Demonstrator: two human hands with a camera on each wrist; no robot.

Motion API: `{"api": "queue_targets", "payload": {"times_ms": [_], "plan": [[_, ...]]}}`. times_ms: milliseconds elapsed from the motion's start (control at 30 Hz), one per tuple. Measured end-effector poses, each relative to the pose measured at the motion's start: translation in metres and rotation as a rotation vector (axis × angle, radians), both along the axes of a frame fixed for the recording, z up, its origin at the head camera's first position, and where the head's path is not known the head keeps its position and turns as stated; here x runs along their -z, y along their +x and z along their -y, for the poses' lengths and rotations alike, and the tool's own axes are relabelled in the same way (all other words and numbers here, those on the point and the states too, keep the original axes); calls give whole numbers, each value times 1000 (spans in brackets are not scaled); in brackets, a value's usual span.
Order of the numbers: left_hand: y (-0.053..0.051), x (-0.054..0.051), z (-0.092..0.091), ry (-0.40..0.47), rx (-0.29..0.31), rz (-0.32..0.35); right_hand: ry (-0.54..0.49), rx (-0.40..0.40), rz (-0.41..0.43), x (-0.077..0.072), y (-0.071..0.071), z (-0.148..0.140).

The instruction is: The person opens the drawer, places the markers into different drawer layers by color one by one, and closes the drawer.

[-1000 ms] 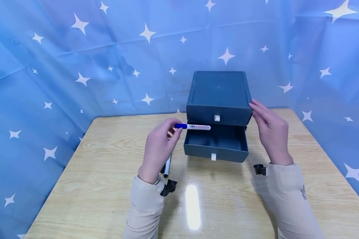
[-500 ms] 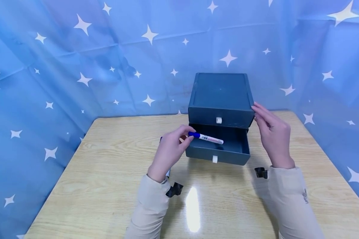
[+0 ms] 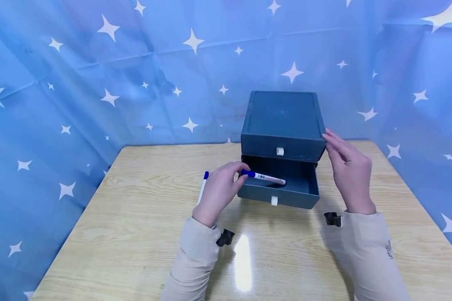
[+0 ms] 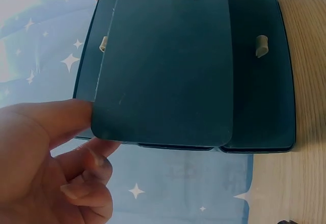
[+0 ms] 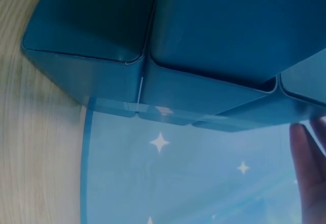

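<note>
My left hand [image 3: 219,189] pinches the blue cap of a white whiteboard marker [image 3: 270,179] between thumb and fingers. The marker's bare end points right, over the pulled-out drawer [image 3: 278,197] of a dark blue drawer cabinet [image 3: 284,115]. Whether it touches the drawer floor I cannot tell. In the left wrist view, that drawer's front [image 4: 168,71] hides the marker; it is the middle one of three. Fingers of my right hand [image 3: 351,177] rest against the cabinet's upper right edge. A second blue-capped marker [image 3: 202,189] lies on the table, partly behind my left hand.
The cabinet stands near the back edge of the wooden table [image 3: 135,217]. Its top drawer [image 3: 263,146] and bottom drawer [image 4: 265,91] are closed, each with a small pale pull tab. A blue star-patterned cloth [image 3: 116,62] hangs behind and at both sides.
My left hand has moved right and lower, bringing the marker from the drawer's left side to over its inside, the bare end now tilted down. The right hand keeps its place on the cabinet.
</note>
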State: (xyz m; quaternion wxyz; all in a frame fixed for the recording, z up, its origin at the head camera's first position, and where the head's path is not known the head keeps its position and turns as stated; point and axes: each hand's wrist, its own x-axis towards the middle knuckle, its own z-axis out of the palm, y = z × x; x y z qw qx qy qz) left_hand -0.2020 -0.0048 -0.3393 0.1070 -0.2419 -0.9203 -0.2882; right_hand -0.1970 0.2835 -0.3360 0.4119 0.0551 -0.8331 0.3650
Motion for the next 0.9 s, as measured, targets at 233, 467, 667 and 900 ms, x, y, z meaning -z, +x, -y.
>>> {"api": "queue_targets", "payload": {"times_ms": [233,467,667,900], "plan": [[1,0,-1,-30,14,6,2,9,18,1,1,-1],[1,0,0,-33,48,26,1,5,4,0,0,0],[1,0,0,-54,60,2,7,0,5,0,0,-1],[2,1,-1,-61,60,11,10,8,17,0,1,-1]]}}
